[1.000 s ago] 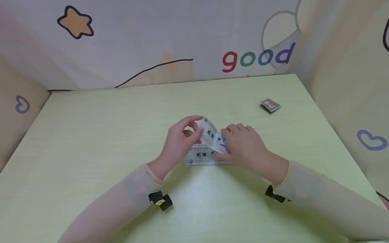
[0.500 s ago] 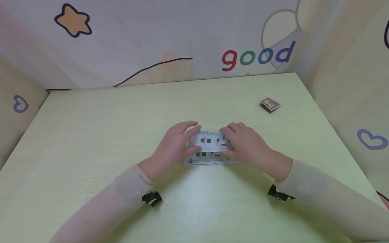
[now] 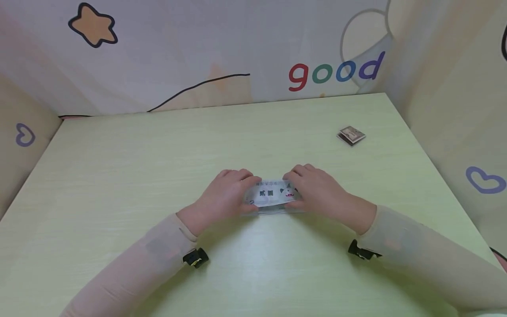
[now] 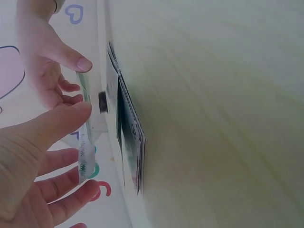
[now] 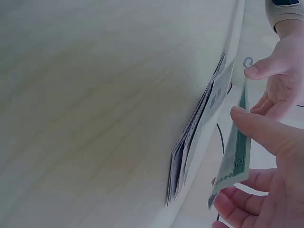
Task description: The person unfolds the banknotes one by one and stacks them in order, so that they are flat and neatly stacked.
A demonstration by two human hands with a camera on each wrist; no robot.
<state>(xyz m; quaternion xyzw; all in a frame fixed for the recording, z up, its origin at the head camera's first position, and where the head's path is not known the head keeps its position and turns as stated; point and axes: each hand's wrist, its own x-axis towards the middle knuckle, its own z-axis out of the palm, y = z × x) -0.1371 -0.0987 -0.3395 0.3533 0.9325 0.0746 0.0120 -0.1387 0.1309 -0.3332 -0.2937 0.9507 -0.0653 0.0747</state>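
A pale green 2-yuan play banknote [image 3: 270,193] with a small cartoon face is stretched between both hands. My left hand [image 3: 223,196] pinches its left end, thumb on the near edge and fingers on the far edge. The right hand [image 3: 321,193] grips the other end in the same way. Beneath, a stack of similar notes [image 4: 124,128] lies on the table, its near edge peeking out in the head view. Both wrist views show a gap between the held note and the stack. In the right wrist view the held note [image 5: 241,152] bows along its length.
A small folded brown note bundle [image 3: 351,135] lies at the back right of the pale green table [image 3: 119,167]. Printed curtains [image 3: 178,53] enclose the table at the back and sides. Black wrist cameras [image 3: 195,258] hang under both sleeves.
A second ago the left fingers held the note's raised, bent corner. The note was then spread out between both hands, and it has since shifted toward the body, covering more of the stack.
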